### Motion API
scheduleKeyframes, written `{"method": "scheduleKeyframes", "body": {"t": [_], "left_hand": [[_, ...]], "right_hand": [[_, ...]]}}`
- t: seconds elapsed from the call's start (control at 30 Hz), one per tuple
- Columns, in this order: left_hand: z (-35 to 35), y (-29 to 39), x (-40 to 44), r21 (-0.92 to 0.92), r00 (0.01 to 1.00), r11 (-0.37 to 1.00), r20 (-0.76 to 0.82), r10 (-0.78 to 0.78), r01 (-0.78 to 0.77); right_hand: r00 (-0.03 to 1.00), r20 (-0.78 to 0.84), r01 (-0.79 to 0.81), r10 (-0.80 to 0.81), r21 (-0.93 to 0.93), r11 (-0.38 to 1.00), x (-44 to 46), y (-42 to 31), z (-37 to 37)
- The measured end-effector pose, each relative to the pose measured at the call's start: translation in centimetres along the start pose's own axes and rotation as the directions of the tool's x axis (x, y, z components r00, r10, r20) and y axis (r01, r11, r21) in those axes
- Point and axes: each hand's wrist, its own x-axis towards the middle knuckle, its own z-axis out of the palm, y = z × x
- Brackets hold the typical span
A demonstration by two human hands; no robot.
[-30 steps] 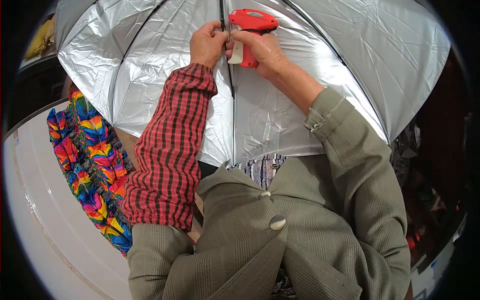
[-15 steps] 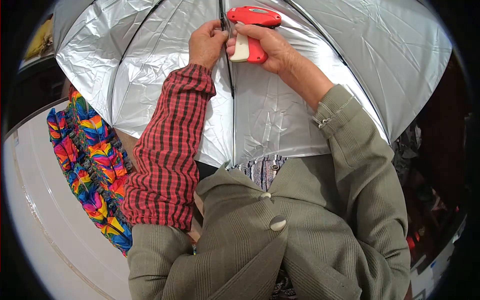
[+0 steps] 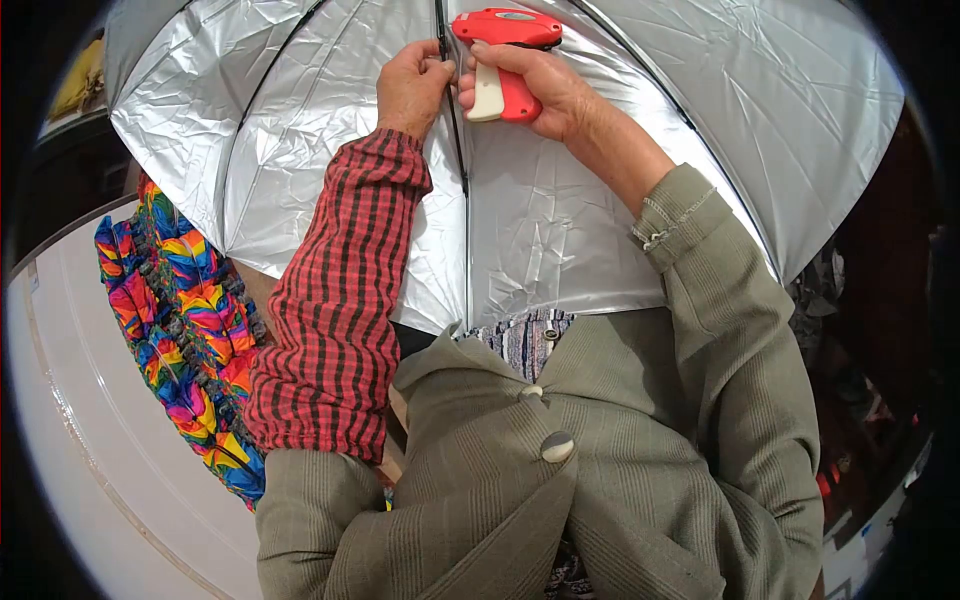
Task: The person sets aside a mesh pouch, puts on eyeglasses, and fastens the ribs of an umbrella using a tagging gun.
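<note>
A silver-lined umbrella canopy (image 3: 560, 225) is spread across my lap with its inner side facing me. My left hand (image 3: 411, 90) pinches a thin black umbrella rib (image 3: 459, 150) near the top of the view. Close beside it, my right hand (image 3: 552, 92) is wrapped around the white and red handle of a tagging gun (image 3: 508, 29). The gun's red body points left, its front end at the rib just above my left fingers. Whether the needle goes into the fabric is too small to tell.
Folded rainbow-patterned umbrellas (image 3: 185, 310) lie to the left, by a white tabletop (image 3: 75, 400). More black ribs (image 3: 665, 95) curve along the canopy on both sides. Dark clutter (image 3: 820, 285) is at the right edge.
My right hand and the tagging gun have shifted very slightly up. My left hand keeps its hold on the rib.
</note>
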Motion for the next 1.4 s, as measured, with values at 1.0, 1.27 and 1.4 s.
{"method": "scheduleKeyframes", "body": {"t": [1.0, 1.27, 1.4], "left_hand": [[-1.4, -5.1, 2.7, 0.28, 0.947, 0.953, -0.258, 0.193, -0.118], [-6.2, -5.1, -1.5, 0.42, 0.913, 0.907, -0.375, 0.163, 0.01], [-11.9, -5.4, -3.3, 0.658, 0.804, 0.753, -0.451, 0.387, 0.007]], "right_hand": [[0.973, 0.214, -0.052, 0.084, -0.152, 0.987, 6.5, 0.8, -0.2], [0.941, 0.052, -0.295, 0.335, -0.36, 0.885, -8.4, 3.8, -1.9], [0.879, 0.074, -0.393, 0.472, -0.449, 0.802, -15.4, 4.7, -1.5]]}}
